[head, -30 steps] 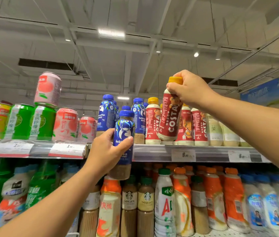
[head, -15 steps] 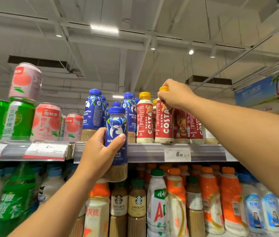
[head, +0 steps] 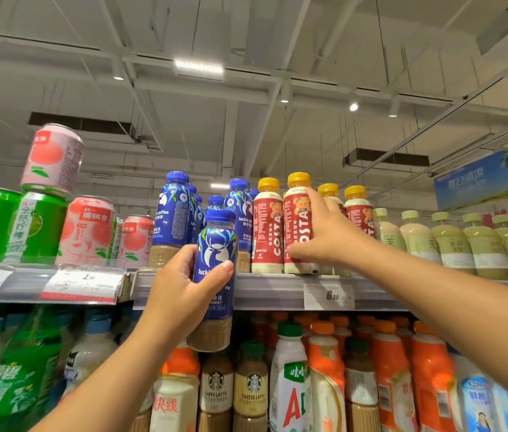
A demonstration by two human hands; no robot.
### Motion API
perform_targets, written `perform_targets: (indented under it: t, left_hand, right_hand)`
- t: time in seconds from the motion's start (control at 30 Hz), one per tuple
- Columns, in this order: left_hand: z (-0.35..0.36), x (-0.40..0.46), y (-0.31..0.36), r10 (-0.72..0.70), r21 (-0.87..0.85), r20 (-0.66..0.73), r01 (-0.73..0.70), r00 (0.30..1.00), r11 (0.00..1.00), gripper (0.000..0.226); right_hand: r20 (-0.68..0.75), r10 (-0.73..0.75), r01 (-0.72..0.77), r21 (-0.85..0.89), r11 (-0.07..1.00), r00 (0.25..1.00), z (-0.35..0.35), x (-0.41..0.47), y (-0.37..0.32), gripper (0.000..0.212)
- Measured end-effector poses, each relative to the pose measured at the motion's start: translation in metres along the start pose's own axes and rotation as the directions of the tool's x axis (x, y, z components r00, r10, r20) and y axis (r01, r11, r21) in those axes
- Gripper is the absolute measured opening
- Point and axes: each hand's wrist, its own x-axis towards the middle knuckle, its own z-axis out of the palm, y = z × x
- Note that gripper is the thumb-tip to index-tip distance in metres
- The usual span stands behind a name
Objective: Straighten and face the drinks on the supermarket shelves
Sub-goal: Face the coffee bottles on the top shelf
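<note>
My left hand (head: 178, 294) grips a blue Luckin coffee bottle (head: 217, 244), upright, in front of the top shelf's edge (head: 271, 291), with its deer label facing me. Behind it more blue bottles (head: 173, 213) stand on the shelf. My right hand (head: 327, 235) wraps around the lower body of a red Costa bottle (head: 298, 213) with a yellow cap. This bottle stands on the shelf at the front of its row, beside another Costa bottle (head: 266, 226). Both Costa labels face forward.
Pink and green cans (head: 87, 229) fill the top shelf at the left, with one pink can (head: 53, 157) stacked on them. Pale green tea bottles (head: 452, 244) line the right. The shelf below holds Starbucks bottles (head: 251, 391) and orange-topped bottles (head: 386, 369). A price tag (head: 329, 296) hangs on the edge.
My right hand set the tilted Costa bottle upright on the shelf, then slid from its cap down to its body. My left hand kept the blue bottle roughly in place.
</note>
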Motion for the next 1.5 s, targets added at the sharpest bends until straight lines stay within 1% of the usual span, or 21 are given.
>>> perform_targets:
  t: [0.1,0.13,0.3,0.37,0.47,0.7,0.83,0.9,0.97,1.0,1.03,1.07,1.13,1.2,1.33,1.43,1.5]
  left_hand:
    - [0.001,0.0,0.001,-0.001,0.009,-0.002,0.001,1.0,1.0,0.046]
    - [0.001,0.0,0.001,-0.003,0.01,-0.002,0.004,1.0,1.0,0.046]
    - [0.0,0.0,0.003,-0.019,0.009,0.006,0.019,1.0,1.0,0.048]
    - [0.0,-0.001,0.003,-0.023,0.003,0.01,0.023,1.0,1.0,0.048]
    - [0.0,-0.002,0.004,-0.032,-0.016,0.014,0.032,0.999,0.999,0.047]
    - [0.0,-0.001,0.002,-0.027,-0.046,0.023,0.028,0.999,0.999,0.048]
    - [0.0,0.0,0.0,-0.026,-0.065,0.038,0.028,0.999,0.998,0.048]
    - [-0.001,0.0,0.0,-0.026,-0.077,0.04,0.029,0.999,0.997,0.047]
    - [-0.001,0.0,0.001,-0.052,-0.112,0.051,0.057,0.997,0.992,0.049]
    - [-0.001,0.0,0.003,-0.064,-0.132,0.054,0.071,0.996,0.989,0.051]
    - [-0.001,0.001,0.005,-0.074,-0.151,0.052,0.081,0.996,0.985,0.051]
    - [-0.001,0.002,0.007,-0.083,-0.172,0.047,0.09,0.995,0.981,0.051]
    - [0.0,0.004,0.01,-0.1,-0.215,0.037,0.105,0.994,0.971,0.049]
    - [0.0,0.005,0.013,-0.117,-0.245,0.03,0.121,0.993,0.962,0.052]
    - [-0.002,0.005,0.013,-0.14,-0.247,0.06,0.15,0.988,0.957,0.054]
    - [-0.004,0.006,0.01,-0.148,-0.206,0.082,0.162,0.986,0.965,0.056]
    - [-0.006,0.007,0.008,-0.147,-0.205,0.101,0.165,0.984,0.965,0.056]
  right_hand:
    - [-0.054,-0.091,0.093,0.04,0.995,0.994,0.019,-0.016,0.01,0.106]
    - [-0.072,-0.097,0.1,0.032,0.994,0.993,0.023,-0.018,0.012,0.101]
    - [-0.123,-0.022,0.001,-0.169,0.986,0.992,0.036,-0.016,0.012,0.084]
    - [-0.158,-0.014,-0.017,-0.194,0.981,0.987,0.041,-0.016,0.011,0.08]
    - [-0.183,0.007,-0.039,-0.171,0.984,0.983,0.046,-0.015,0.01,0.075]
    - [-0.183,0.056,-0.08,-0.125,0.989,0.982,0.048,-0.013,0.011,0.076]
    - [-0.196,0.079,-0.105,-0.126,0.986,0.977,0.049,-0.018,0.008,0.069]
    - [-0.247,0.029,-0.062,-0.125,0.99,0.969,0.05,-0.027,0.006,0.062]
    - [-0.33,-0.12,0.101,-0.072,0.992,0.936,0.054,-0.042,-0.001,0.049]
    - [-0.35,-0.182,0.196,0.005,0.981,0.919,0.057,-0.05,-0.009,0.043]
    - [-0.341,-0.201,0.255,0.12,0.959,0.918,0.06,-0.058,-0.02,0.038]
    - [-0.299,-0.19,0.268,0.247,0.931,0.935,0.063,-0.066,-0.033,0.037]
    - [-0.176,-0.151,0.216,0.443,0.87,0.973,0.07,-0.078,-0.058,0.038]
    - [-0.091,-0.124,0.154,0.53,0.834,0.988,0.079,-0.082,-0.073,0.042]
    - [-0.038,-0.118,0.118,0.584,0.803,0.992,0.082,-0.081,-0.075,0.05]
    - [0.014,-0.124,0.091,0.593,0.8,0.992,0.081,-0.08,-0.072,0.068]
    - [0.014,-0.131,0.097,0.592,0.8,0.991,0.083,-0.08,-0.074,0.073]
